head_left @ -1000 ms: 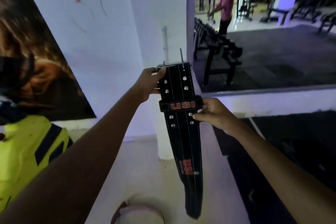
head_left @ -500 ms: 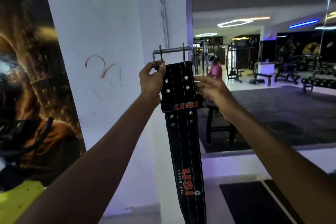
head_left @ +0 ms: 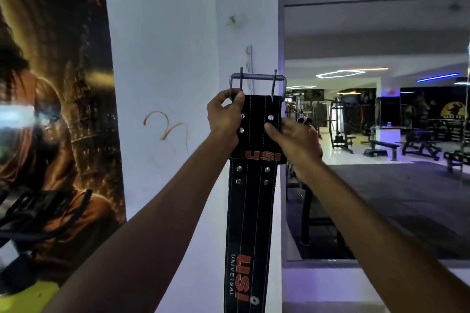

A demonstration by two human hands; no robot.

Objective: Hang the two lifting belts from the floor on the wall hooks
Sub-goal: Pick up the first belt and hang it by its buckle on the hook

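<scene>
A black lifting belt with orange USI lettering hangs straight down in front of the white pillar. Its metal two-prong buckle is at the top, held up at about the height of the lower end of a metal hook strip fixed to the pillar. My left hand grips the belt's upper left edge at the buckle. My right hand pinches the belt's right edge just above the keeper loop. The second belt is out of view.
The white pillar stands directly ahead, with a large poster on the wall to its left. To the right a big mirror shows the gym floor with benches and machines. A yellow bag sits at the lower left.
I have raised the belt from low near the floor up to the pillar's hook strip, and my view has tilted upward. My right hand slid up from the keeper loop to near the buckle.
</scene>
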